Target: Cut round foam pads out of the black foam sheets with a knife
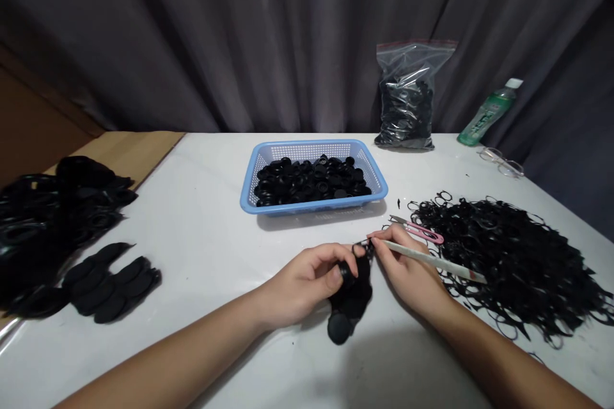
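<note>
My left hand (pixel 314 281) pinches a black rubbery piece (pixel 352 291) near the middle of the table's front part. The piece hangs below the fingers and has a round disc at its lower end. Close on its right, my right hand (pixel 405 268) grips a pale, pen-like tool (pixel 432 259), whose tip end is at the top of the black piece. A thin black ring shows between the fingertips of both hands. Pink-handled snips (pixel 425 232) lie just beyond my right hand.
A blue basket (pixel 314 207) of round black parts stands behind my hands. Thin black scraps (pixel 508 262) are heaped right; black sheets (pixel 43 223) and discs (pixel 110 284) lie left. Behind are a zip bag (pixel 407 102), green bottle (pixel 489 114) and glasses (pixel 501 162).
</note>
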